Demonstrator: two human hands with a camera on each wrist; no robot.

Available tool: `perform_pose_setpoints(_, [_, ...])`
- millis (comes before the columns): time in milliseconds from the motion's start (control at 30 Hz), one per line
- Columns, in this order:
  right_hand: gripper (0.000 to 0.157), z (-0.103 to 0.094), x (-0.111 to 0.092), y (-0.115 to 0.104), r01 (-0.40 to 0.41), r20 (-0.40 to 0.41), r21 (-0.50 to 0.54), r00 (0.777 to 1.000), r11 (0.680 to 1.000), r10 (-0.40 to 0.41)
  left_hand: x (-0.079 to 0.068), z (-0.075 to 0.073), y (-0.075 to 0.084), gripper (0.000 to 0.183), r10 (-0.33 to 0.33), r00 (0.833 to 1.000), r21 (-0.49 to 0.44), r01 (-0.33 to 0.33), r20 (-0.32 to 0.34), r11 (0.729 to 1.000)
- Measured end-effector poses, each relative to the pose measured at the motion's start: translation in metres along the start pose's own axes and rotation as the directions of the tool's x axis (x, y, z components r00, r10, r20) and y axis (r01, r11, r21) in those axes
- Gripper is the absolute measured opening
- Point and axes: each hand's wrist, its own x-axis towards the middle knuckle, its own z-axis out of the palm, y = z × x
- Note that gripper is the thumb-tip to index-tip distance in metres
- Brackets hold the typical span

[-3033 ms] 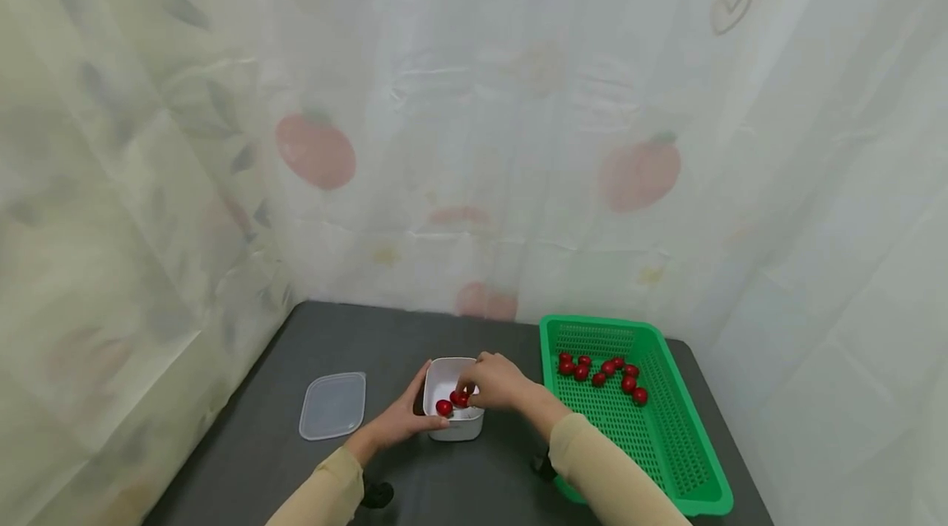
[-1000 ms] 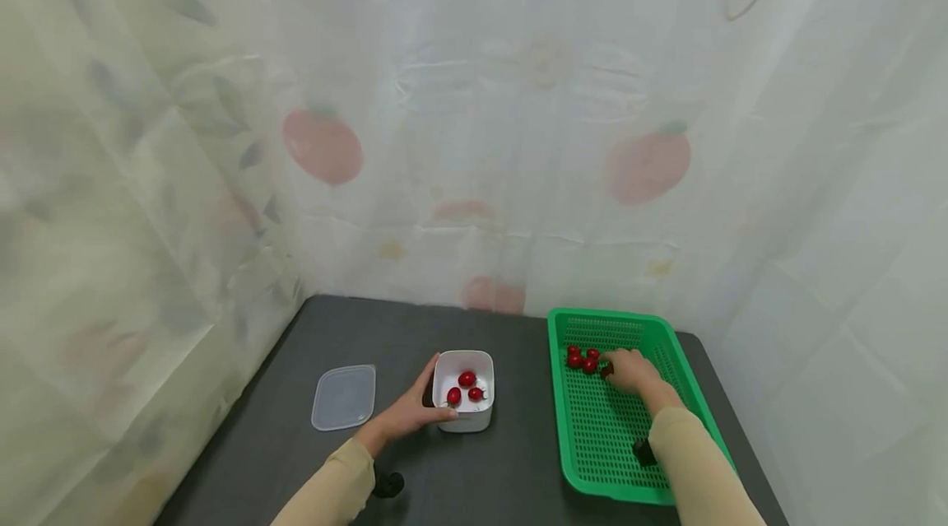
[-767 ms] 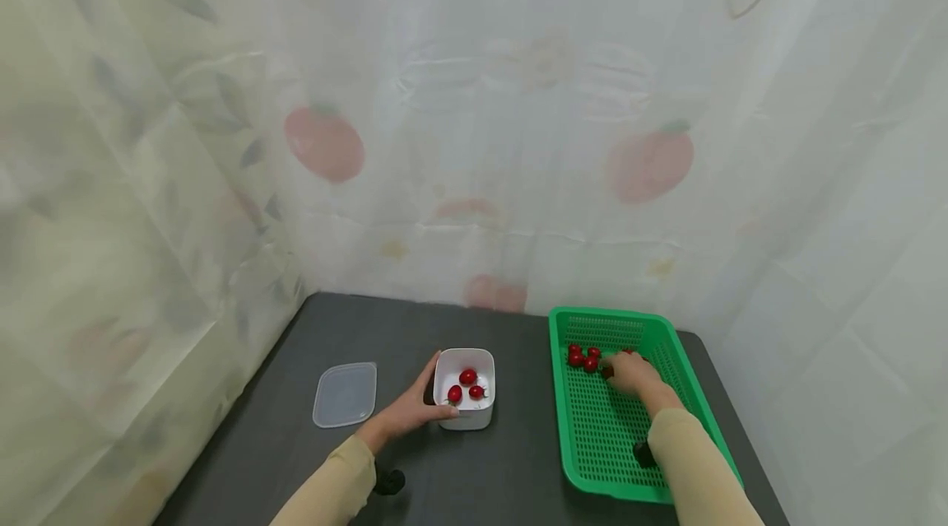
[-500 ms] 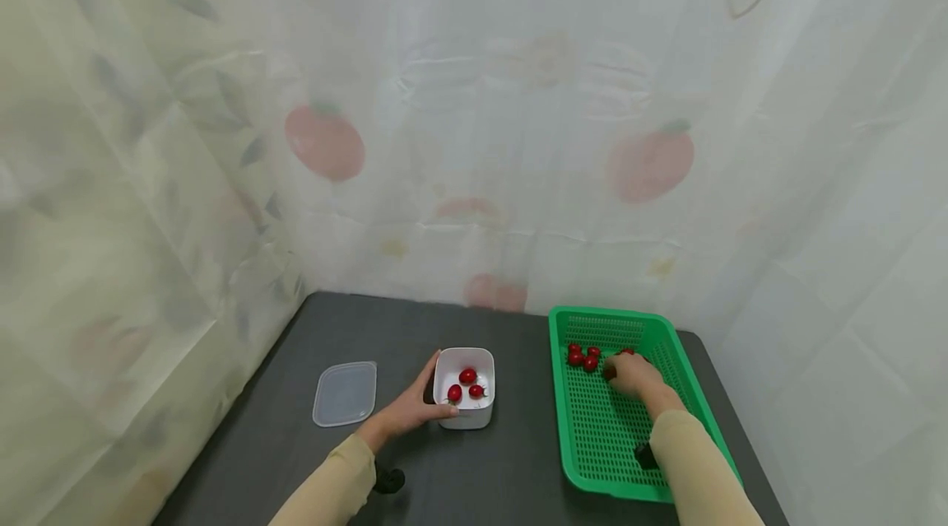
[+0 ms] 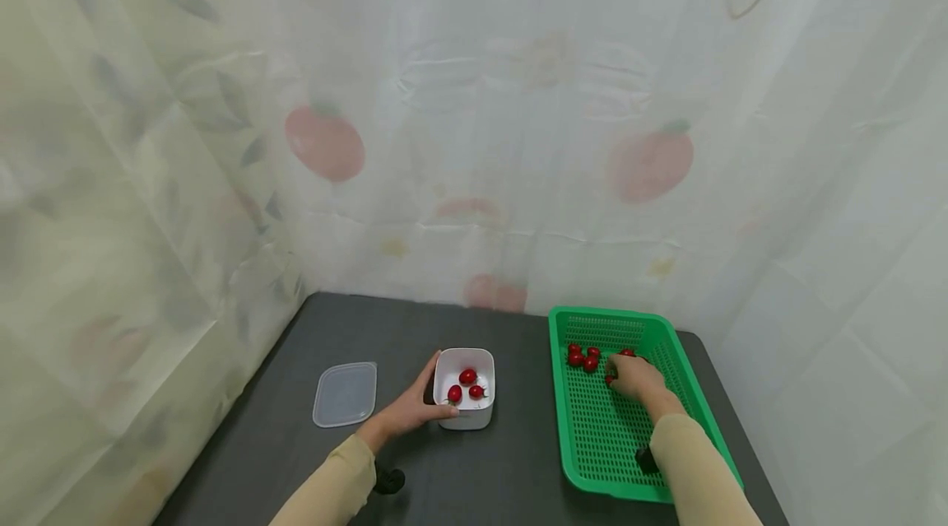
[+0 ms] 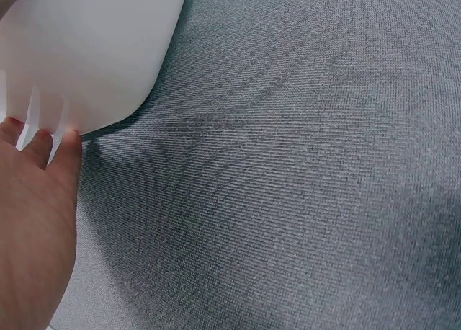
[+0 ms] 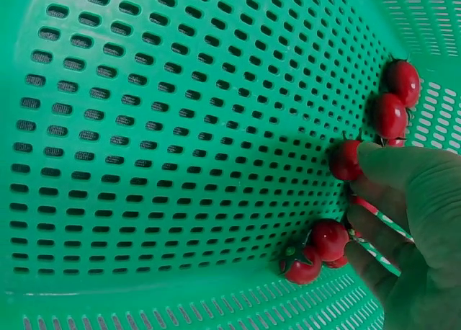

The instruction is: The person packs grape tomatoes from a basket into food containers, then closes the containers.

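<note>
My left hand (image 5: 406, 413) holds a white square box (image 5: 465, 421), thumb on its near wall and fingers on the left side. Three red cherry tomatoes (image 5: 467, 376) lie in the box. In the left wrist view my fingertips (image 6: 68, 146) touch the box wall. Inside the green basket (image 5: 600, 439), my right hand (image 5: 640, 380) pinches a cherry tomato (image 7: 346, 161); the right wrist view has the thumb on it and the other fingers curled behind. More tomatoes (image 7: 330, 239) lie on both sides of these fingers, some partly hidden by the hand.
A translucent square lid (image 5: 345, 394) lies flat on the dark grey table (image 5: 511, 460), left of the box. The basket's raised rim surrounds the right hand. Patterned curtains (image 5: 474, 139) hang behind and on both sides.
Three seconds ago my right hand was in the white box among tomatoes; it has moved right into the basket. Lately its fingers shifted slightly, showing a tomato beneath. The left hand keeps holding the box.
</note>
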Motion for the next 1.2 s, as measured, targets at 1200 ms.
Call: perform_pose_setpoints(1200, [0.027,-0.0026,-0.0055,-0.0034,0.053,0.039,0.083,0.998,0.995,-0.057,0.0008,0.002,-0.0012,0.114,-0.019,1.0,-0.013,0.019,-0.004,1.0])
